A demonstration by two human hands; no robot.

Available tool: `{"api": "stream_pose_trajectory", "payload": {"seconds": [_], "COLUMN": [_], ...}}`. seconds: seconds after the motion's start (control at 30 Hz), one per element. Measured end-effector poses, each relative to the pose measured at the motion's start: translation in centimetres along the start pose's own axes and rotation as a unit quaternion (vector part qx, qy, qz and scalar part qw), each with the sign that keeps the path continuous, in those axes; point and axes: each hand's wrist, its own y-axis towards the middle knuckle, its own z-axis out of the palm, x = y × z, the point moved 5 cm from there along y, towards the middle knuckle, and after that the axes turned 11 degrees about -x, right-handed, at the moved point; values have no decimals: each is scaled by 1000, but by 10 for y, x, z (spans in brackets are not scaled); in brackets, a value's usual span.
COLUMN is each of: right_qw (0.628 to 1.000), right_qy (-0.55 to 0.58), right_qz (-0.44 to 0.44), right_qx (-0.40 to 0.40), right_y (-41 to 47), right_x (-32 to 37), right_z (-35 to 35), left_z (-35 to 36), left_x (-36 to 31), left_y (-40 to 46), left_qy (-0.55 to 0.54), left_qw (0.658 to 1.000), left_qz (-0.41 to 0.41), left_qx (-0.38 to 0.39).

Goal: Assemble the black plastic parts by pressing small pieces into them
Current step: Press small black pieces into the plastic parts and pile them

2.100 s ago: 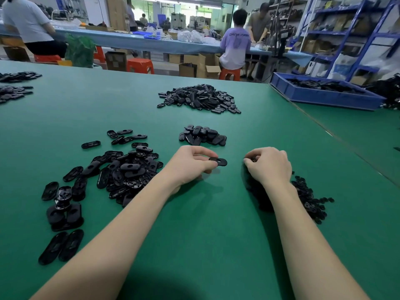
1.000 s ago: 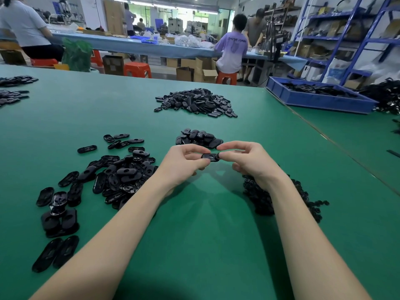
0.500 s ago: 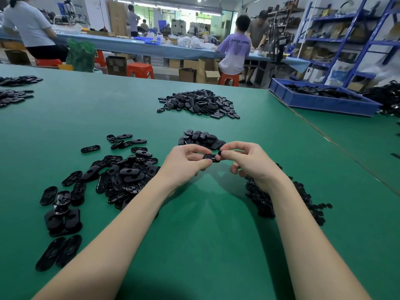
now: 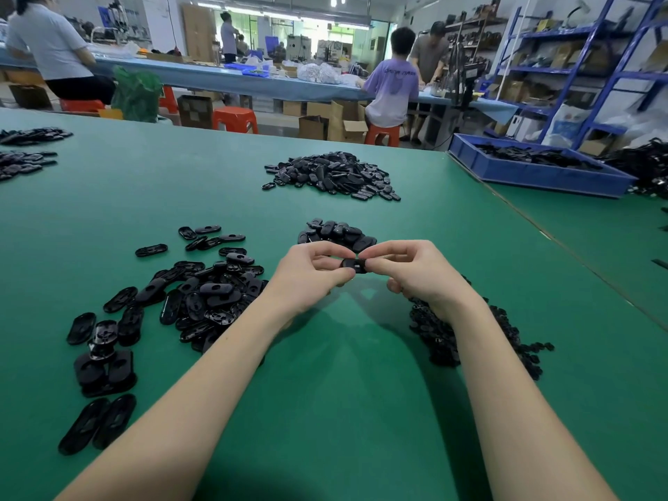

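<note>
A black oval plastic part (image 4: pixel 355 265) is held just above the green table (image 4: pixel 343 374), between both hands. My left hand (image 4: pixel 311 280) pinches its left end with thumb and fingers. My right hand (image 4: pixel 415 273) pinches its right end, thumb and forefinger closed over it. Whether a small piece sits under the fingers is hidden. A spread of oval black parts (image 4: pixel 202 294) lies to the left of my left hand. Under my right wrist is a pile of small black pieces (image 4: pixel 470 334).
A small heap of black parts (image 4: pixel 336 233) lies just beyond my hands, a bigger heap (image 4: pixel 332 175) farther back. A blue bin (image 4: pixel 535 168) of parts stands at the back right. More parts (image 4: pixel 25 153) lie at the far left. People work at benches behind.
My right hand left the pile of small pieces and came to the part held by my left hand. Both hands now pinch it, raised slightly off the table.
</note>
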Motion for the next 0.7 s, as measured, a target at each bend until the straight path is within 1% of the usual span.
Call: {"api": "stream_pose_trajectory", "payload": {"seconds": [0.13,0.53,0.7], "right_qw": [1000,999,996], "right_qy": [-3,2,6], "right_qz": [9,48,81], "right_qx": [-27,-25,-34], "right_y": [2,2,4], "right_x": [0,-7,-10], "right_z": [-2,2,3], "left_z": [0,2,0], "left_x": [-2,-3,-4], "left_y": [0,-1,-2], "left_qy": [-1,-18,-11], "left_qw": [1000,999,999], "left_qz": [14,39,37], "left_qx": [-5,0,-7]}}
